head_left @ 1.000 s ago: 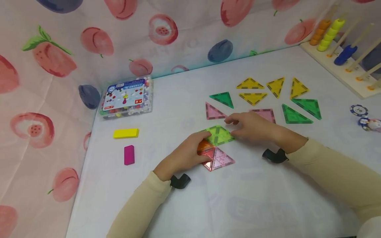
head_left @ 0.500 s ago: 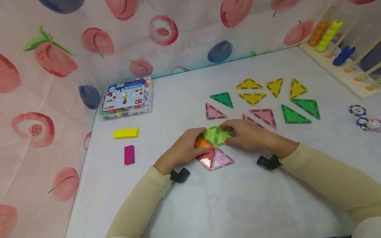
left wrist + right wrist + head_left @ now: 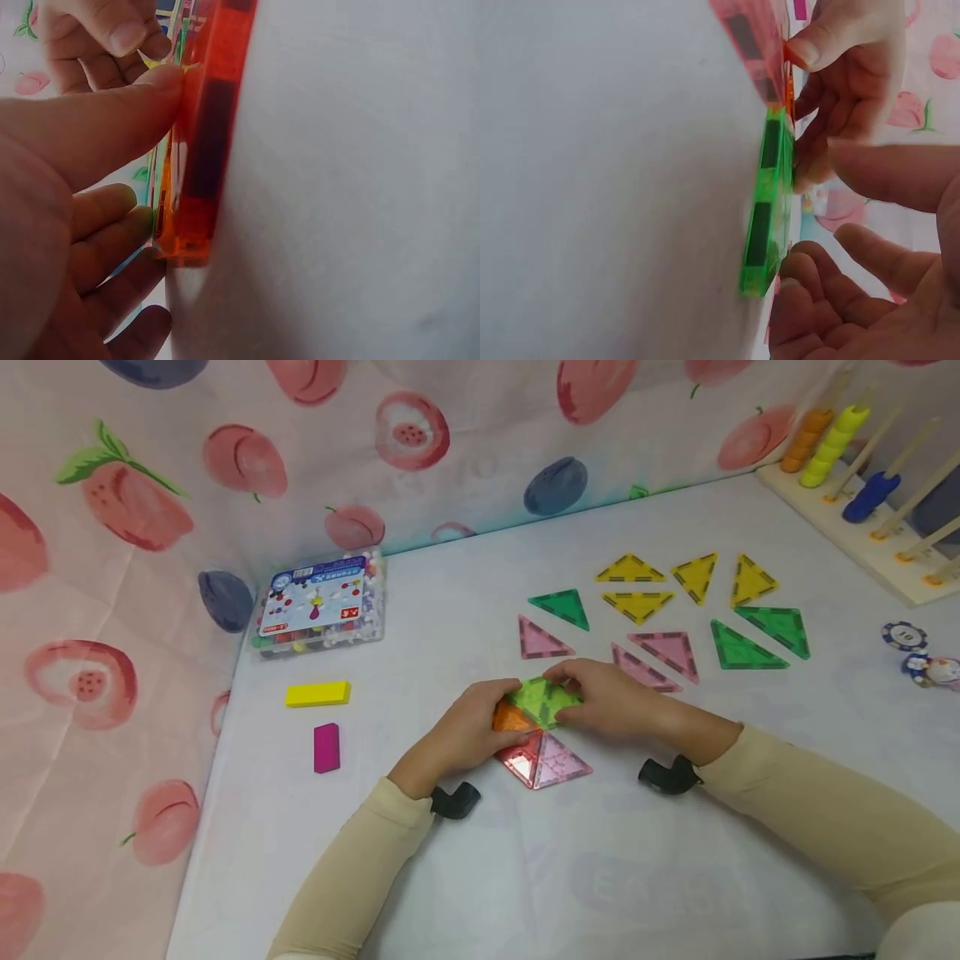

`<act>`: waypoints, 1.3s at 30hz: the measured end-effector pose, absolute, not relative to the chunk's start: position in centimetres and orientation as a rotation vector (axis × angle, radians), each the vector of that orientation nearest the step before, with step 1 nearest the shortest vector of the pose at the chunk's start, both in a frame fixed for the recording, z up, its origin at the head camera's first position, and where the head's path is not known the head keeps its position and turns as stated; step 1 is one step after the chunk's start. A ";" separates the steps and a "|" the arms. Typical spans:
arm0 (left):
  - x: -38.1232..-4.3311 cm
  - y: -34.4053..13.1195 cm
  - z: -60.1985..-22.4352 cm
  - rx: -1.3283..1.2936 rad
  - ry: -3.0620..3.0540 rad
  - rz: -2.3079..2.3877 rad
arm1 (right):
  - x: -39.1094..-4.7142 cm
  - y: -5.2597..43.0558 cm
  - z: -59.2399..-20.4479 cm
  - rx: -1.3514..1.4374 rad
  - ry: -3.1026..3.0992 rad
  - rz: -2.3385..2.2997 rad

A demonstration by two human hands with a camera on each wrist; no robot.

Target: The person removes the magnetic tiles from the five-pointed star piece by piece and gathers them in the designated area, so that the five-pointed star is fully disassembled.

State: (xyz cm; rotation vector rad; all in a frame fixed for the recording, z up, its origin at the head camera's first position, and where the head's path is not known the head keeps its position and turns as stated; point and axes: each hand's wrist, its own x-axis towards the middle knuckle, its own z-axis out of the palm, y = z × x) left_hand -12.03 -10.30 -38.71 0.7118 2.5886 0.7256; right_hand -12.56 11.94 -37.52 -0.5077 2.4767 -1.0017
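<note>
Translucent magnetic tiles lie joined flat on the white table: light green (image 3: 542, 700), orange (image 3: 512, 720), red (image 3: 521, 761) and pale pink (image 3: 558, 761) triangles. My left hand (image 3: 471, 724) grips this group from its left side. Its thumb (image 3: 142, 97) touches the red tile, while the index fingertip reaches the light green piece's upper-left corner. Over the light green piece's right end is my right hand (image 3: 611, 697), fingers loosely bent at its edge. In the right wrist view the thumb (image 3: 900, 174) stands apart from the tile surface.
Behind lie loose triangle tiles in pink (image 3: 542, 639), green (image 3: 562, 607) and yellow (image 3: 636, 606). A bead box (image 3: 315, 602), yellow block (image 3: 317, 694) and magenta block (image 3: 326, 748) sit left. On the right are a peg counting board (image 3: 862, 539), poker chip (image 3: 903, 636) and small figurine (image 3: 930, 669).
My right hand has moved left and slightly toward me, onto the light green tile's right end, uncovering pink tiles behind it. My left hand has shifted slightly away from me.
</note>
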 end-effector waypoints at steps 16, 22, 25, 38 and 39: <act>-10.5 -11.0 -38.1 0.678 2.628 0.668 | -12.6 12.7 -38.0 -0.582 2.628 -0.780; -10.4 -10.8 -38.8 0.843 2.664 0.685 | -12.2 12.2 -37.6 -0.553 2.535 -0.863; -10.2 -10.7 -38.6 0.877 2.662 0.696 | -12.2 12.2 -37.6 -0.510 2.481 -0.929; -10.2 -10.6 -38.4 0.819 2.635 0.662 | -13.7 13.9 -37.0 -0.363 2.520 -0.959; -10.2 -10.6 -38.4 0.823 2.637 0.655 | -13.9 14.1 -36.9 -0.361 2.534 -0.959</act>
